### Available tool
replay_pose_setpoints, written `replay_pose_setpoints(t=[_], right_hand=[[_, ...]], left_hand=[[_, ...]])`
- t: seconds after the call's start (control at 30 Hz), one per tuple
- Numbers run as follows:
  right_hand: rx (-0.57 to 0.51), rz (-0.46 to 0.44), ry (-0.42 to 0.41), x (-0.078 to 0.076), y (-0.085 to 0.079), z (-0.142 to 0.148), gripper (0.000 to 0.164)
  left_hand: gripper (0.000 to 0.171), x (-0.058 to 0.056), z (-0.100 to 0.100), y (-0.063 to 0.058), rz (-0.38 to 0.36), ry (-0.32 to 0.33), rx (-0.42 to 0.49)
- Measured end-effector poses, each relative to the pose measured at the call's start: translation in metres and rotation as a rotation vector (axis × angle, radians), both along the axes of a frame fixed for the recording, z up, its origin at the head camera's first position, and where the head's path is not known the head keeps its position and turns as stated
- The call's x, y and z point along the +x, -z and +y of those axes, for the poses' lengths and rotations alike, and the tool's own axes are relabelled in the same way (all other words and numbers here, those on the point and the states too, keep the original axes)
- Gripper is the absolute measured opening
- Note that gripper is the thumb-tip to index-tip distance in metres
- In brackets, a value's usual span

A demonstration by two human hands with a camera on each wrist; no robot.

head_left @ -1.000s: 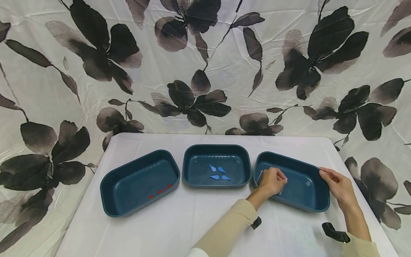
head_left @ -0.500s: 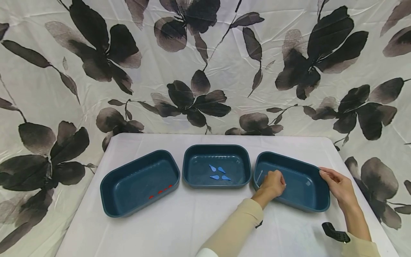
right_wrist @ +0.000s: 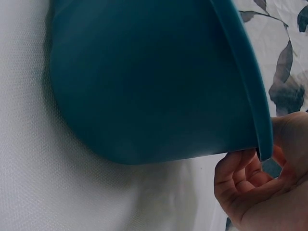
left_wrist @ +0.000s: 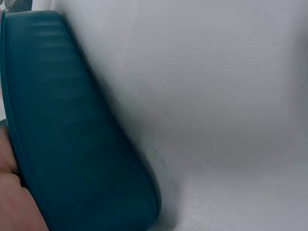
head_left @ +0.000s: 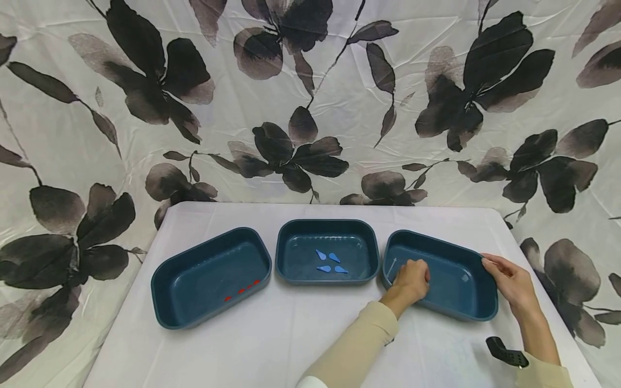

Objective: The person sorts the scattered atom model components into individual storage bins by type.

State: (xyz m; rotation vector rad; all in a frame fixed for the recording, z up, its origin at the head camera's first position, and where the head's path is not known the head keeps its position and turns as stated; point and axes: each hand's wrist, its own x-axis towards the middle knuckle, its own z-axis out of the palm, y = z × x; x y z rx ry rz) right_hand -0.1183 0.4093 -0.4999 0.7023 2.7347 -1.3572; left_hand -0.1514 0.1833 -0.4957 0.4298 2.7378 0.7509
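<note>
My left hand (head_left: 411,280) reaches into the right-hand blue tray (head_left: 441,242), fingers curled downward in a pinch near its front wall. The fingertips and the small whitish piece in them are hidden behind the hand in the head view. Also in that tray lie a thin, pale, pointed piece (head_left: 392,264) at the left and a small pale square-looking piece (head_left: 465,278) at the right. My right hand (head_left: 510,277) grips the tray's right rim, thumb on top; in the right wrist view its curled fingers (right_wrist: 231,175) press under the rim.
Blue teardrop-shaped pieces (head_left: 338,269) lie in the middle tray (head_left: 327,224). The left tray (head_left: 162,293) holds several small red pieces (head_left: 241,291) along its front wall. All stand on a white-covered table (head_left: 233,345), with a floral cloth (head_left: 310,108) hanging behind.
My left hand has moved slightly left and lower toward the tray's front wall, its pinched whitish piece going out of sight. The right hand has stayed on the rim.
</note>
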Motion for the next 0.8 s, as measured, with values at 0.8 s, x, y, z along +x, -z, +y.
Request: replay_pose_setpoints(t=[0.8], right_hand=[[0.019, 0.010, -0.004, 0.000, -0.001, 0.000, 0.063]], left_hand=[[0.012, 0.008, -0.021, -0.004, 0.009, -0.022, 0.383]])
